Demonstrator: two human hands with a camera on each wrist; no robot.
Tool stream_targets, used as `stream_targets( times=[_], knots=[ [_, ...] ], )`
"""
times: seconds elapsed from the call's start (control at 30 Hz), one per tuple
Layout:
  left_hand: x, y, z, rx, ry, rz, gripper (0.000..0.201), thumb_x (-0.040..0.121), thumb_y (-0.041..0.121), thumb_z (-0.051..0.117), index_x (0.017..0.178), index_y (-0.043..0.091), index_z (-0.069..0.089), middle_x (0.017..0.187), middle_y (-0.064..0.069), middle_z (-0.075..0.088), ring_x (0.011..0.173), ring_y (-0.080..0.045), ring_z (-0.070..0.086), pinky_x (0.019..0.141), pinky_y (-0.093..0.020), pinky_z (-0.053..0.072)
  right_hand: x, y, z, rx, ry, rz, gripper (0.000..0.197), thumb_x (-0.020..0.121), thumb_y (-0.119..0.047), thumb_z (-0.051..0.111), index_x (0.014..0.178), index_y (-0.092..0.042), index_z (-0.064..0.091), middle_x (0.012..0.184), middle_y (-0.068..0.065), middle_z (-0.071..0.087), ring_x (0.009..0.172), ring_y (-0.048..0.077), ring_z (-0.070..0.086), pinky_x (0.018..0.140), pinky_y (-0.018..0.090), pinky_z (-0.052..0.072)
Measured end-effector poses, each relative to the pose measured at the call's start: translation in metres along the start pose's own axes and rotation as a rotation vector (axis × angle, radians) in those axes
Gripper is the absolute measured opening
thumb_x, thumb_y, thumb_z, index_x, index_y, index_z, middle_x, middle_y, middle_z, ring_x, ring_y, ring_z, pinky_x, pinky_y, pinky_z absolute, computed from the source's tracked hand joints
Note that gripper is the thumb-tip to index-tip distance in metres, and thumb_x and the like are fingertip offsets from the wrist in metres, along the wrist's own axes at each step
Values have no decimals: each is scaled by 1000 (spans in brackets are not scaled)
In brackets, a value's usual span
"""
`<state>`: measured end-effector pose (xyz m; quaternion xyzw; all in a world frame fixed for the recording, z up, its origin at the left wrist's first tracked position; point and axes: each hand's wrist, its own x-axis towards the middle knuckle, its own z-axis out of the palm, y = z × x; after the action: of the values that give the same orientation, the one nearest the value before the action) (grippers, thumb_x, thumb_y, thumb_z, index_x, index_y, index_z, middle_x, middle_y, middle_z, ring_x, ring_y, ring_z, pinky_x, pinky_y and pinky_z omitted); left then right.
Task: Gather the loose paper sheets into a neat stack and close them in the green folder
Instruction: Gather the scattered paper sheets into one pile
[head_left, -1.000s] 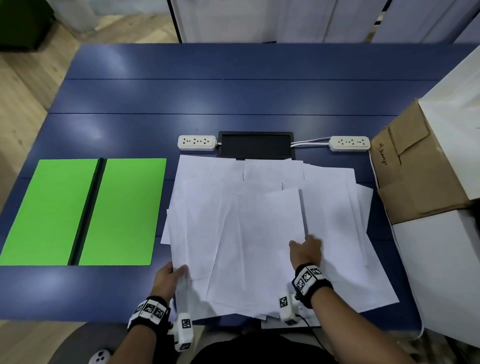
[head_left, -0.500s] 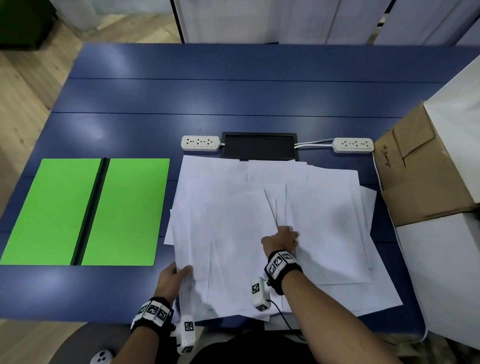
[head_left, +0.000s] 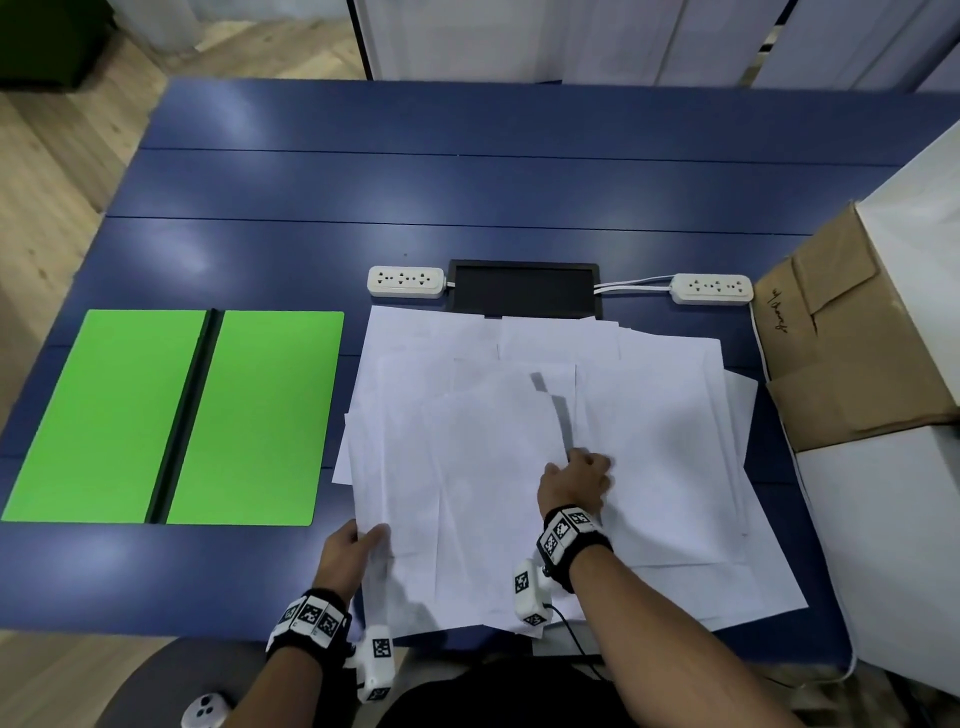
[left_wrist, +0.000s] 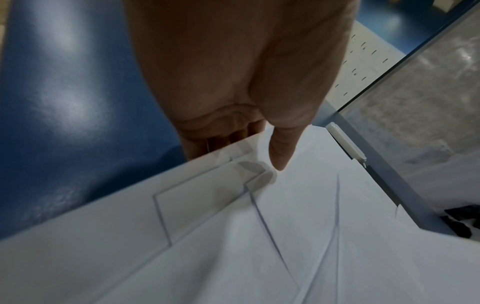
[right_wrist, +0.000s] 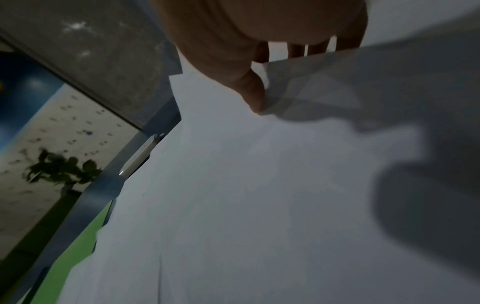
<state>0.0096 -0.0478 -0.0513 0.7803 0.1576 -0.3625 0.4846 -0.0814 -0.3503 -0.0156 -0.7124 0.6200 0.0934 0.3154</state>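
- White paper sheets (head_left: 519, 441) lie fanned and overlapping in the middle of the blue surface (head_left: 467, 197), some hanging over its near edge.
- Left hand (head_left: 349, 552) pinches the near left corner of the pile, thumb on top and fingers beneath the sheets, as the left wrist view shows.
- Right hand (head_left: 574, 480) grips the edge of one sheet near the middle of the pile, thumb under it and fingers over it; that edge is lifted.
- Green folder (head_left: 176, 415) lies open and flat just left of the sheets, black spine up the middle.
- Two white power strips (head_left: 406, 281) flank a black panel (head_left: 524, 288) at the far edge of the sheets.
- Cardboard box (head_left: 841, 332) stands at the right.
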Motion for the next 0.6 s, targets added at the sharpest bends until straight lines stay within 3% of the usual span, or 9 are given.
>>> stream_targets(
  times=[0.1,0.23,0.37,0.47,0.53,0.6],
  knots=[
    [2,-3,0,7,-7,11,11,91,14,69,99,8,73,96,-17,78,91,-39,73,81,-48,59,6,-3,-4,47,-21,22,38,96,-18,54,133,-10,50,146,12,33,127,39,47,96,46,47],
    [3,-3,0,18,-1,16,10,91,15,69,96,7,73,92,-18,76,85,-35,69,74,-40,55,7,-11,-5,116,6,66,33,95,-21,53,127,-13,50,128,13,62,118,39,58,104,50,41],
    [4,-5,0,-14,1,16,26,84,31,71,95,7,74,94,-17,77,85,-33,69,81,-50,57,-1,-22,5,249,-25,-71,33,96,-10,56,128,-12,46,117,16,69,108,38,66,95,50,52],
    [4,-7,0,-53,8,2,23,94,27,68,96,5,74,95,-15,78,84,-30,68,85,-50,57,-7,-38,17,252,-72,-199,43,95,-2,56,136,-10,48,127,9,64,115,31,64,96,42,52],
    [3,-6,2,-68,19,1,27,95,29,66,92,3,72,88,-13,75,78,-26,64,79,-44,55,-9,-45,26,139,-109,-258,35,94,-3,55,129,-5,55,134,11,51,121,32,58,99,39,49],
    [1,-5,3,-71,19,6,28,97,28,63,85,4,69,77,-9,68,75,-23,57,72,-37,49,-11,-50,34,97,-148,-225,29,89,-1,56,116,-10,61,133,11,40,120,32,52,94,38,51]
  ],
)
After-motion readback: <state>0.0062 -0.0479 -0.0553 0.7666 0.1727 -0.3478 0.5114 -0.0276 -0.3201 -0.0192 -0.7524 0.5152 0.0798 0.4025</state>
